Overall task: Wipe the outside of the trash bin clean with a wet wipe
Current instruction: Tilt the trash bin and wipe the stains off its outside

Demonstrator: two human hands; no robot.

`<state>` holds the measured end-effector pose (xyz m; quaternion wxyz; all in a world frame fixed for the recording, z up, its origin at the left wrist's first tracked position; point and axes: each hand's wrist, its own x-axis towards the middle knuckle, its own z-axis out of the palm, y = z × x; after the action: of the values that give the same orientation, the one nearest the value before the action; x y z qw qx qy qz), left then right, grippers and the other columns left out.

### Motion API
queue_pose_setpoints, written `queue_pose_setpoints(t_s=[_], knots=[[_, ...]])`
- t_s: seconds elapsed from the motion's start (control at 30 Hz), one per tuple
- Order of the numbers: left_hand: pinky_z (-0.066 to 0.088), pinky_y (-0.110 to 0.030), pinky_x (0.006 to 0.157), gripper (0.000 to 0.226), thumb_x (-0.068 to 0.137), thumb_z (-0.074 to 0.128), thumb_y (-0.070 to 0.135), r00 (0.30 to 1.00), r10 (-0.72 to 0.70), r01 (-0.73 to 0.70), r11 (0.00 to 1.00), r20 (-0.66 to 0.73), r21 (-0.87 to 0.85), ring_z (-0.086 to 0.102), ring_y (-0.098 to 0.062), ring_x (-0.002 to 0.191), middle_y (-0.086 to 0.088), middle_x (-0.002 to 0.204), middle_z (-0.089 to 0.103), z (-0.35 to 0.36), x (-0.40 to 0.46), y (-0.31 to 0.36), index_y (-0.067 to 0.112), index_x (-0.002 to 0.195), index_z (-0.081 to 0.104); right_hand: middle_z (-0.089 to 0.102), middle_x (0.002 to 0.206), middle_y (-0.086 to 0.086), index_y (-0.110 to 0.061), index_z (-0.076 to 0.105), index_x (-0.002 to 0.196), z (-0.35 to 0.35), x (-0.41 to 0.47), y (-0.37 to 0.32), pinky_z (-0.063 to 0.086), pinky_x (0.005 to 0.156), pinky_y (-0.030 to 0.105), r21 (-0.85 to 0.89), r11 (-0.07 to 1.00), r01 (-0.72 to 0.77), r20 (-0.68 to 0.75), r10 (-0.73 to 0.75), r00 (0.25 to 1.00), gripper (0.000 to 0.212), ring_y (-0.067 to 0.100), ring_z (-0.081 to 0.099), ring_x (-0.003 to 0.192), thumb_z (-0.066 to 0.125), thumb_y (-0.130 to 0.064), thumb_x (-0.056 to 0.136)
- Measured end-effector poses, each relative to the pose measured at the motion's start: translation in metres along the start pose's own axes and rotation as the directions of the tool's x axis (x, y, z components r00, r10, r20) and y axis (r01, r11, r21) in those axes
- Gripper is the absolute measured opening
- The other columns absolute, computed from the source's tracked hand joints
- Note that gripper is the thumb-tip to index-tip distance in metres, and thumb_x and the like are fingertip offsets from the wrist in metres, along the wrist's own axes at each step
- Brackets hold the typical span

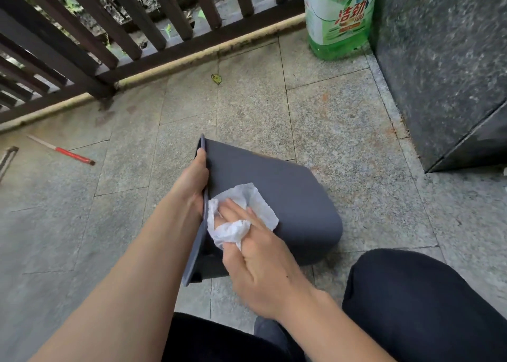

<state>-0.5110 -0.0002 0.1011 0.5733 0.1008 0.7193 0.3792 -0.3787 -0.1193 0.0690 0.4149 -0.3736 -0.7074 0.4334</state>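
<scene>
A dark grey trash bin [277, 186] lies on its side on the stone floor, its open mouth facing left and its base to the right. My left hand [192, 182] grips the bin's rim at the mouth, thumb along the edge. My right hand [260, 254] presses a crumpled white wet wipe [247, 211] flat against the bin's upper side wall, close to the rim. The fingers lie on top of the wipe. The inside of the bin is hidden.
A large green detergent bottle [338, 16] stands at the back right beside a dark granite wall [444, 68]. A brown wooden railing [115, 38] runs along the back left. A red-handled stick [63, 151] lies on the floor at left. My dark-trousered knee [417, 301] is at lower right.
</scene>
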Motion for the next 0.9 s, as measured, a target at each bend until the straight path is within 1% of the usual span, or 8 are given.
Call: queue_pose_setpoints(t_s=[0.1,0.17,0.33,0.47,0.53,0.6,0.77,0.9], knots=[[0.060,-0.036,0.047,0.058,0.097,0.049,0.059,0.999,-0.028,0.028,0.999,0.016,0.016,0.077,-0.026,0.068,-0.013,0.087,0.079,-0.009,-0.001,0.002,0.006,0.111,0.071,0.054,0.145,-0.015,-0.019,0.064,0.131,0.015,-0.024,0.003,0.027,0.113,0.010,0.139,0.981,-0.139,-0.073,0.150,0.986,0.047,-0.009,0.034,0.141,0.036,-0.024,0.094],[0.062,-0.039,0.056,0.057,0.098,0.049,0.058,1.000,-0.023,0.023,0.998,0.004,0.050,0.077,-0.026,0.077,-0.012,0.094,0.080,-0.011,0.000,0.004,0.008,0.112,0.071,0.072,0.103,-0.018,-0.018,0.076,0.093,0.008,-0.024,0.005,0.047,0.089,0.018,0.507,0.786,-0.354,-0.280,0.538,0.795,0.040,-0.001,0.064,0.104,0.038,-0.029,0.090],[0.062,-0.039,0.056,0.059,0.100,0.045,0.057,0.998,-0.059,0.059,0.994,-0.001,0.093,0.077,-0.027,0.084,-0.014,0.104,0.078,-0.011,-0.001,0.005,0.007,0.121,0.068,0.050,0.065,-0.012,-0.019,0.059,0.061,-0.028,0.003,0.021,0.035,0.050,0.018,0.976,0.218,-0.027,-0.172,0.834,0.524,0.038,0.011,0.046,0.059,0.046,-0.003,0.094],[0.063,-0.037,0.061,0.060,0.099,0.045,0.058,1.000,-0.028,0.029,0.991,-0.008,0.131,0.076,-0.026,0.090,-0.013,0.108,0.078,-0.004,-0.003,0.005,0.008,0.122,0.068,0.058,0.076,-0.040,-0.021,0.044,0.036,-0.024,0.011,0.010,0.038,0.058,-0.003,0.726,0.520,-0.451,-0.205,0.789,0.580,0.067,-0.018,0.061,0.092,0.029,-0.032,0.100],[0.063,-0.038,0.064,0.061,0.099,0.046,0.058,0.999,-0.032,0.030,0.993,0.010,0.115,0.077,-0.027,0.087,-0.014,0.104,0.078,0.002,-0.006,0.004,0.006,0.122,0.068,0.069,0.081,-0.023,-0.021,0.068,0.068,-0.009,0.012,-0.004,0.048,0.078,0.020,0.397,0.796,-0.456,-0.319,0.586,0.745,0.052,-0.008,0.060,0.087,0.027,-0.041,0.093],[0.061,-0.041,0.073,0.063,0.099,0.047,0.057,0.999,-0.032,0.029,0.995,0.022,0.097,0.075,-0.031,0.091,-0.017,0.106,0.076,0.010,-0.009,0.002,0.003,0.125,0.066,0.058,0.135,-0.017,-0.021,0.066,0.127,0.012,0.011,-0.011,0.030,0.116,0.031,0.070,0.938,-0.341,-0.204,0.348,0.915,0.050,-0.006,0.043,0.133,0.027,-0.031,0.098],[0.057,-0.046,0.088,0.059,0.100,0.052,0.049,1.000,0.005,-0.003,0.998,-0.023,0.058,0.070,-0.034,0.106,-0.019,0.120,0.070,0.026,-0.012,0.000,0.000,0.132,0.059,0.036,0.158,-0.010,-0.016,0.042,0.151,0.022,0.013,-0.013,0.019,0.124,0.042,0.074,0.970,-0.233,-0.293,0.245,0.924,0.057,0.005,0.023,0.151,0.024,-0.025,0.098],[0.062,-0.038,0.053,0.049,0.104,0.046,0.043,0.997,0.031,-0.027,0.998,-0.070,0.061,0.076,-0.027,0.070,-0.015,0.090,0.078,0.034,-0.015,0.002,0.003,0.126,0.064,0.043,0.155,-0.007,-0.012,0.049,0.144,0.033,-0.018,-0.015,0.041,0.111,0.050,0.025,0.985,-0.168,-0.411,0.164,0.897,0.059,0.016,0.036,0.147,0.038,-0.018,0.086]])
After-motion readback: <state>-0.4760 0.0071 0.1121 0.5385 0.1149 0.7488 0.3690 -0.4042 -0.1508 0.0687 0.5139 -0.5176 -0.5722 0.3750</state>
